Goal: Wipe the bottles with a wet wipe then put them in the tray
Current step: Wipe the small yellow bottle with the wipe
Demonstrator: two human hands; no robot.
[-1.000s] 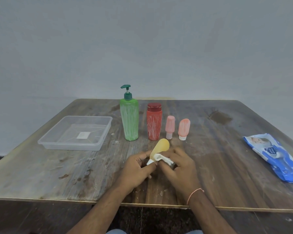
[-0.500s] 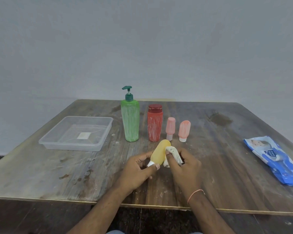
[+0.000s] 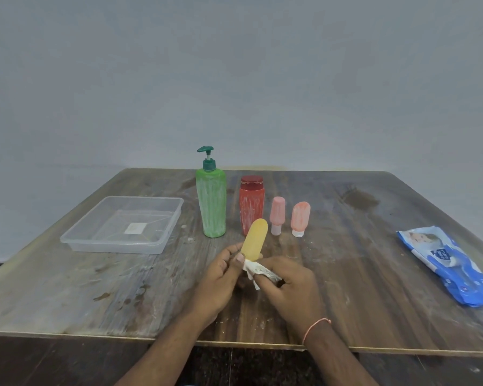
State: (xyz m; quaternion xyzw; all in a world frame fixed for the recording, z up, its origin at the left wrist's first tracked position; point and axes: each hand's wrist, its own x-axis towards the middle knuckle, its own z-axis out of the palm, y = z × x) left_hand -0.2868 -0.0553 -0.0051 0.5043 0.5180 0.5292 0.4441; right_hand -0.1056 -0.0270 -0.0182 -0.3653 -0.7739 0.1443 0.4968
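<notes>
My left hand (image 3: pixel 221 280) grips the lower end of a small yellow bottle (image 3: pixel 255 238), which points up and away over the table's middle front. My right hand (image 3: pixel 292 288) pinches a crumpled white wet wipe (image 3: pixel 258 271) against the bottle's bottom end, hiding its cap. Behind stand a tall green pump bottle (image 3: pixel 211 204), a red bottle (image 3: pixel 251 204) and two small pink bottles (image 3: pixel 277 214) (image 3: pixel 300 217), all streaked white. The clear plastic tray (image 3: pixel 117 246) lies at the left with no bottle in it.
A blue pack of wet wipes (image 3: pixel 449 263) lies near the right edge of the wooden table (image 3: pixel 374 302). The table's front edge runs just under my wrists. A grey wall stands behind.
The wipe in my right hand slid from the yellow bottle's upper side down to its lower end. The bottle tilted a little more upright in my left hand.
</notes>
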